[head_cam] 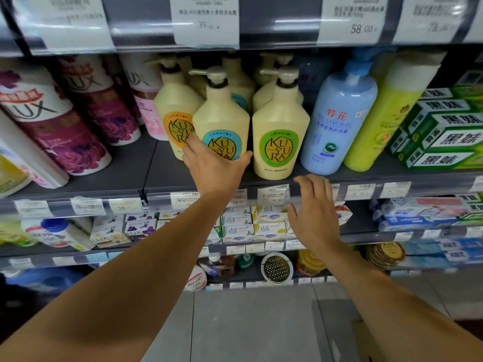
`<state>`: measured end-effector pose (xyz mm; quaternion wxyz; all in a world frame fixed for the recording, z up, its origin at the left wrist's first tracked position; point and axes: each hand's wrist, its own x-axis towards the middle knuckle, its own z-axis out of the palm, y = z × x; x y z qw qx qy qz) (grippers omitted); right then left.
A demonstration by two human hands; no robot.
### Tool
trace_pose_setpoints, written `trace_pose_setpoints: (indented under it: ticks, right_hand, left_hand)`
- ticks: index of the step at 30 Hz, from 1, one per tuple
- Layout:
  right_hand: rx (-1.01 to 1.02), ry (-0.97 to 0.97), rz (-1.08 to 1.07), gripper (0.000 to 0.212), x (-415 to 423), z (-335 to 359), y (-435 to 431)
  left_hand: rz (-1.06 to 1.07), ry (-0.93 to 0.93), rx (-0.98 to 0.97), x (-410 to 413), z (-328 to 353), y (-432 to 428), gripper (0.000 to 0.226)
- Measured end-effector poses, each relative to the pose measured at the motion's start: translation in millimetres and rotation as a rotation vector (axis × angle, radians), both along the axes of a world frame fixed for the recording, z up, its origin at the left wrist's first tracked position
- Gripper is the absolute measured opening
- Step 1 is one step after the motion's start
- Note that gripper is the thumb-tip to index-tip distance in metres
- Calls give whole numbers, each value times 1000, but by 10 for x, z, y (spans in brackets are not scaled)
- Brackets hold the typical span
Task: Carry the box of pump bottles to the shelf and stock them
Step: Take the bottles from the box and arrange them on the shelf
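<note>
Several cream pump bottles stand on the grey shelf [167, 176]. My left hand [211, 165] is wrapped around the base of the blue-label pump bottle [222, 118] at the shelf's front. To its left is an orange-label bottle [177, 111], to its right a green-label bottle [279, 131]. More cream bottles stand behind them. My right hand [313, 207] hovers open in front of the shelf's edge, just below the green-label bottle, holding nothing. A corner of the cardboard box [366, 343] shows on the floor at the bottom right.
Purple and pink LUX bottles [86, 113] lean at the left. A tall blue bottle [337, 118], a yellow-green bottle [379, 118] and stacked green toothpaste boxes [444, 131] fill the right. Lower shelves hold soap boxes [235, 228] and tins. Price tags line each shelf edge.
</note>
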<state>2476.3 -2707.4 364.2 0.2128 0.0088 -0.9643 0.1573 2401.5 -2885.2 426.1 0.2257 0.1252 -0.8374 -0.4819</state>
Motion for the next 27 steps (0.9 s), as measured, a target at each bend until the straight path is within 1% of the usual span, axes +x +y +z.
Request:
trace_pose_setpoints:
  ticks: [2,5,8,14,22,27]
  right_hand:
    - [-1,0,-3,59,-5,-6,-10]
    - [-1,6,-4,59,-5,-14,-9]
    - [-5,4,-5,59,6,-26,-4]
    - [-12,-2,9,62,19,-29,13]
    - [-33,-5,5,62,52,-11,3]
    - [-49,-19,2,62,44,-2,-2]
  left_hand:
    - [-24,-25,5,14,5,-25,111]
    - [-42,4,47,76,-32,-67,112]
    - [-6,59,42,140,-80,-49,102]
    - [59,33,52,65,-58,-2,83]
    - [43,6,35,-90,5,36,81]
    - [40,-26,37,-179,38,38,75]
